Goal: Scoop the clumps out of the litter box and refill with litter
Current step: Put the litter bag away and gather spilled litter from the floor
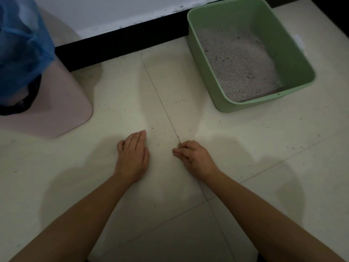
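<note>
Head view, looking down on a tiled floor (117, 103). A green litter box (196, 53) stands at the upper right, one short side close to the black baseboard (122, 44) under the white wall (113, 14). It holds a shallow bed of pale grey litter (239, 67), heaped toward the left wall and thinning at the near right corner, where a strip of the box bottom shows. Dark specks lie scattered through the litter; individual clumps cannot be made out.

At the upper left stands a pink bin (56, 103) lined with a blue plastic bag (22, 44), with a black band at its mouth.

Both forearms reach in from the lower edge, and both hands rest low on the floor, well apart from the box and the bin.

- The left hand (133, 154) lies palm down — fingers straight and pressed together, pointing away from the person, thumb tucked along the side.
- The right hand (192, 156) is just beside it across a dark grout line (160, 103). Its fingers are curled, and the tips touch a small grey crumb (179, 145) lying on the grout line. The thumb points toward the left hand. Whether the crumb is pinched or merely touched cannot be told.

A few loose grains and dark flecks dot the tiles around the hands and in front of the box.
</note>
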